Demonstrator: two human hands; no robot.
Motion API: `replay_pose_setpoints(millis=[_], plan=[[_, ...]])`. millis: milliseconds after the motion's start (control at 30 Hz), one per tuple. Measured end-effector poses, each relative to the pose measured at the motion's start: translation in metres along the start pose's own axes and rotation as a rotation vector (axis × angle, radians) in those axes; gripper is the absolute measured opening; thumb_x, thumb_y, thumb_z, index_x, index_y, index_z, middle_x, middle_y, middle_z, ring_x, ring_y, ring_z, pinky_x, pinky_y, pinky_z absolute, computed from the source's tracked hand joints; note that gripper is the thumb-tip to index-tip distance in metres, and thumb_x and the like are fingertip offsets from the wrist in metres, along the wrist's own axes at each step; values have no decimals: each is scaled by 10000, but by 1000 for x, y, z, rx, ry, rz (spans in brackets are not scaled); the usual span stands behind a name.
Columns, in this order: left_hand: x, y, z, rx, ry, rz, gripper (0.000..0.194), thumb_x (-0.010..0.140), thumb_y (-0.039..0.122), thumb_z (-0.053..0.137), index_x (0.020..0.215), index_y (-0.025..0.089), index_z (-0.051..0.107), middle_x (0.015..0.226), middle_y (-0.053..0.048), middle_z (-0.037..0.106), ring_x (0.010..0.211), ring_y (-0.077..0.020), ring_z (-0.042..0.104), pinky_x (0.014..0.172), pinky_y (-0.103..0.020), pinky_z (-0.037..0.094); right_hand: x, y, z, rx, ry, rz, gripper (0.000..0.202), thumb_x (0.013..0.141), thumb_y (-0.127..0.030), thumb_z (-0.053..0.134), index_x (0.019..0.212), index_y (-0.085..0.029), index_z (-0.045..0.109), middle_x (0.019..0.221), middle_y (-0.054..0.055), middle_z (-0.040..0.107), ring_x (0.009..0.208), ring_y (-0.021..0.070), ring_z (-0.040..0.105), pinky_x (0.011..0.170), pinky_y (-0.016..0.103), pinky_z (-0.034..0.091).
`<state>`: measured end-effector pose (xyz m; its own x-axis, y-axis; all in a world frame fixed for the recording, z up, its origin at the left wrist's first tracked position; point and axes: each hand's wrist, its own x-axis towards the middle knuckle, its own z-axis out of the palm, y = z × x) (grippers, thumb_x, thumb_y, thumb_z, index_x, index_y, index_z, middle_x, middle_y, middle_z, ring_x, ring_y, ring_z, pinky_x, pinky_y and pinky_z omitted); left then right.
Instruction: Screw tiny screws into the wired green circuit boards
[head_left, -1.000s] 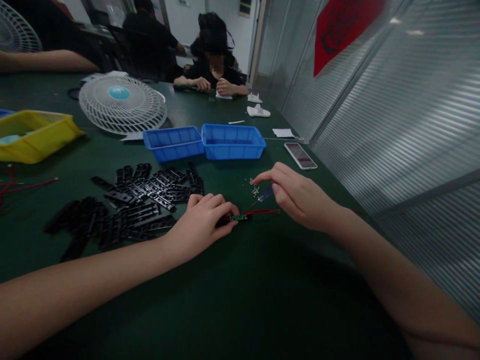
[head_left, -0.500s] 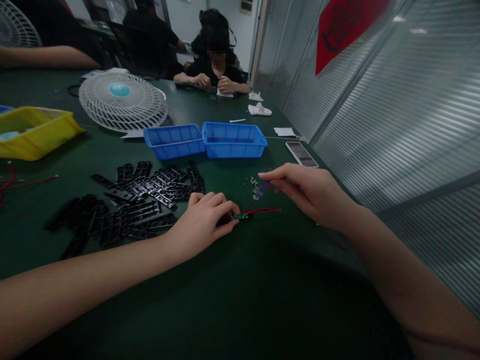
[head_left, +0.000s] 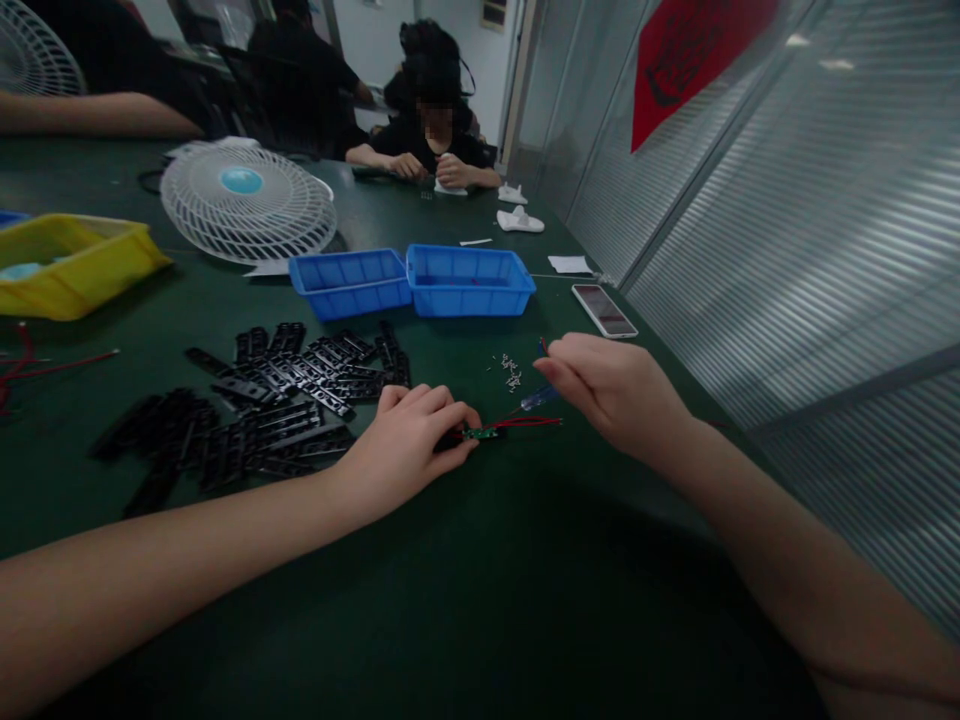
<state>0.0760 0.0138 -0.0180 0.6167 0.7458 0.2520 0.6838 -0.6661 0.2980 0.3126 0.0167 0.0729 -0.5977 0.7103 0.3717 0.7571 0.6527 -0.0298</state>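
My left hand (head_left: 420, 435) is closed on a small green circuit board (head_left: 484, 433) low over the table. Red wires (head_left: 529, 422) run from the board to the right. A black piece shows at the board's edges, mostly hidden by my fingers. In my right hand (head_left: 611, 390) is a screwdriver with a clear bluish handle (head_left: 538, 397), its thin shaft pointing left toward the board. The tip is too fine to tell if it touches anything. Just beyond lie several small screws (head_left: 511, 372). A heap of black plastic strips (head_left: 300, 380) spreads left of my left hand.
Two blue bins (head_left: 471, 300) stand ahead, with a phone (head_left: 602, 310) to their right. Farther left are a white fan grille (head_left: 247, 200) and a yellow bin (head_left: 82, 280). Red wires (head_left: 22, 365) lie at the left edge. A co-worker (head_left: 435, 150) sits across the table.
My right hand has turned, its fingers now wrapped round the screwdriver. The screwdriver has tilted lower and shifted slightly right, away from the screws. My left hand holds still on the board.
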Motion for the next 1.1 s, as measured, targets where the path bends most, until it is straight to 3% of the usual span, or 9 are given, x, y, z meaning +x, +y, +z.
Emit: replay_pose_setpoints(millis=[200, 300, 400, 467, 600, 767, 933, 1100], plan=[[1, 0, -1, 3, 6, 2, 182, 898, 374, 542, 1045, 275, 582, 915, -7, 578, 909, -209, 511, 773, -371, 259, -3, -9, 0, 31, -108, 135, 482, 988, -450, 236, 678, -185, 491, 586, -12, 464, 512, 101, 390, 505, 269, 208], [0, 0, -1, 3, 12, 5, 185, 896, 374, 543, 1048, 277, 585, 911, -10, 581, 909, -213, 512, 773, -374, 264, -3, -14, 0, 52, -109, 128, 383, 977, -417, 265, 836, -180, 532, 771, 30, 563, 668, 142, 506, 551, 267, 292], [0, 1, -1, 4, 21, 4, 184, 892, 365, 551, 1045, 272, 591, 910, -12, 582, 903, -212, 513, 777, -377, 268, -3, -14, 5, 192, -79, 38, 251, 951, -271, 305, 1085, -156, 484, 987, 76, 561, 819, 165, 542, 654, 287, 391], [0, 1, -1, 5, 18, 0, 182, 888, 364, 559, 1042, 274, 595, 914, -12, 580, 903, -214, 512, 776, -375, 267, -4, -12, 10, 304, -58, -6, 242, 928, -200, 332, 1153, -147, 404, 976, 71, 534, 784, 147, 541, 664, 292, 421], [1, 1, -2, 3, 1, -7, 185, 890, 372, 554, 1045, 279, 594, 909, -11, 573, 904, -219, 508, 774, -373, 263, -5, -5, 16, 469, 0, -24, 143, 945, -215, 387, 1080, -185, 352, 888, 23, 497, 678, 111, 534, 597, 270, 442], [1, 2, -3, 0, -5, -12, 185, 898, 376, 543, 1052, 282, 584, 923, -8, 568, 912, -216, 506, 771, -373, 260, -3, 2, 12, 512, 70, -36, 158, 923, -295, 528, 1026, -186, 477, 911, 19, 584, 772, 112, 615, 661, 244, 482], [1, 2, -4, -8, -8, -8, 183, 899, 377, 540, 1043, 273, 586, 920, -13, 573, 907, -212, 505, 775, -376, 261, 1, 6, -2, 440, 69, -75, 205, 943, -228, 477, 1119, -184, 573, 977, 44, 625, 850, 129, 611, 694, 248, 481], [1, 1, -2, 2, 9, 1, 186, 901, 381, 536, 1045, 274, 587, 924, -15, 579, 909, -211, 506, 782, -381, 266, 2, 9, -13, 334, 111, -106, 187, 920, -222, 508, 1051, -216, 641, 1011, 59, 598, 918, 172, 574, 727, 299, 471]])
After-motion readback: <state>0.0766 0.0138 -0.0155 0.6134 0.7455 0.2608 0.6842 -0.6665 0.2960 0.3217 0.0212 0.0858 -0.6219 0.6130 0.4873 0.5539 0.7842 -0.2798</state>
